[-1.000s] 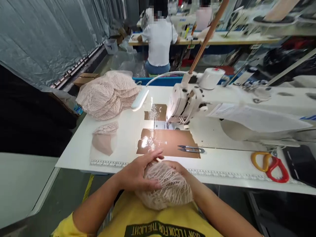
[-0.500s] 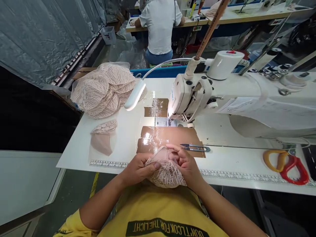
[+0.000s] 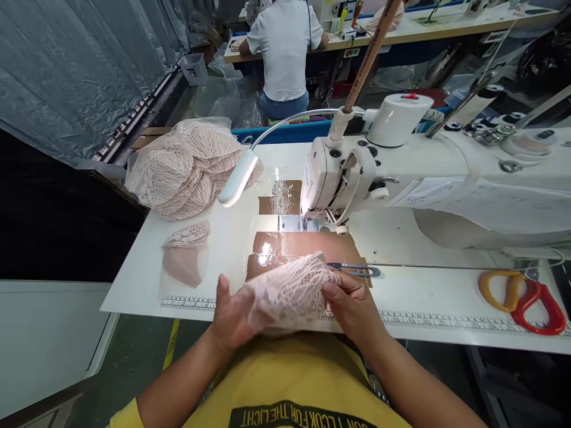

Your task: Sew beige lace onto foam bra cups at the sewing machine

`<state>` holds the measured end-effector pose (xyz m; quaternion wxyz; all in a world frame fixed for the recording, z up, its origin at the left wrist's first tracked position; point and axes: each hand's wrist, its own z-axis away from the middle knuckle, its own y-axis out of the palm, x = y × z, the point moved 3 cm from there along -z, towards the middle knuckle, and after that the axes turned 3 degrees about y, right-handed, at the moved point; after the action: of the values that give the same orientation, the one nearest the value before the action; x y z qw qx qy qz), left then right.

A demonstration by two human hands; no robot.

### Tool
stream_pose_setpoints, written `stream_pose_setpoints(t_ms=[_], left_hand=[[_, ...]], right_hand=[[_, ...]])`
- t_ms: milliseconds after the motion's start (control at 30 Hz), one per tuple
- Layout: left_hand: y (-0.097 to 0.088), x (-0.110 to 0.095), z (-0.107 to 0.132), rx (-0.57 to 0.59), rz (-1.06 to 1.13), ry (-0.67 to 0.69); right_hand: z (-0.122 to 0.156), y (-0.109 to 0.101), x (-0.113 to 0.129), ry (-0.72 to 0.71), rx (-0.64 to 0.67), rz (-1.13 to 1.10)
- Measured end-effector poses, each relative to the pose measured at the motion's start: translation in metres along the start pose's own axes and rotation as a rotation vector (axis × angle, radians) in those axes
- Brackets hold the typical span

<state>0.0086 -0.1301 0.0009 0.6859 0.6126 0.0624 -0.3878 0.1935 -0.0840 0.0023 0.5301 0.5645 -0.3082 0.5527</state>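
A pale pink lace piece [image 3: 292, 291], curved and lined with thin smooth fabric, is held up over the table's front edge. My right hand [image 3: 359, 306] pinches its right end between thumb and fingers. Against its left end rests my left hand [image 3: 236, 315], open, the thumb raised and apart; the lace partly covers its fingers. Just beyond the lace lie thread snips [image 3: 354, 270], on brown taped card [image 3: 307, 244]. The white sewing machine [image 3: 328, 172] stands behind, its needle area lit.
A heap of lace pieces [image 3: 187, 166] sits at the back left, with one folded lace piece [image 3: 184, 255] nearer. A lamp [image 3: 238, 178] arches over the table. Scissors with orange and red handles [image 3: 521, 300] lie right. A printed ruler [image 3: 428, 321] lines the front edge. A person [image 3: 285, 53] sits ahead.
The lace piece has been turned so its patterned outside faces up and stretches sideways. My left hand has released its pinch and opened; my right hand now grips the right end.
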Motion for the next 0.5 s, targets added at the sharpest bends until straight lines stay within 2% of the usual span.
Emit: stream_pose_setpoints(t_ms=[67,100,200,267,300,333,400,433,467,500], left_hand=[[0.008,0.006,0.001,0.056,0.066,-0.014],[0.011,0.01,0.001,0.043,0.046,-0.027],[0.014,0.023,-0.003,-0.128,-0.051,-0.064],[0.01,0.027,-0.001,-0.187,-0.099,-0.067],[0.008,0.027,0.002,-0.147,-0.128,-0.077],[0.007,0.024,0.006,-0.059,-0.169,-0.104],[0.008,0.011,0.017,0.2,-0.303,-0.168],[0.01,0.001,0.023,0.311,-0.399,-0.176],[0.012,-0.012,0.026,0.364,-0.514,-0.125],[0.015,-0.027,0.027,0.349,-0.627,-0.008]], right_hand=[[-0.001,0.002,-0.003,0.007,-0.051,0.025],[-0.001,0.005,-0.004,0.02,-0.052,0.066],[-0.004,0.016,-0.006,0.066,-0.039,0.113],[-0.008,0.018,-0.005,0.083,-0.075,0.01],[-0.01,0.015,-0.004,0.078,-0.118,-0.059],[-0.012,0.011,-0.002,0.074,-0.16,-0.12],[-0.016,0.003,0.003,0.083,-0.178,-0.17],[-0.016,0.0,0.006,0.099,-0.132,-0.145],[-0.016,0.001,0.009,0.109,-0.052,-0.091],[-0.015,0.003,0.012,0.109,0.047,-0.012]])
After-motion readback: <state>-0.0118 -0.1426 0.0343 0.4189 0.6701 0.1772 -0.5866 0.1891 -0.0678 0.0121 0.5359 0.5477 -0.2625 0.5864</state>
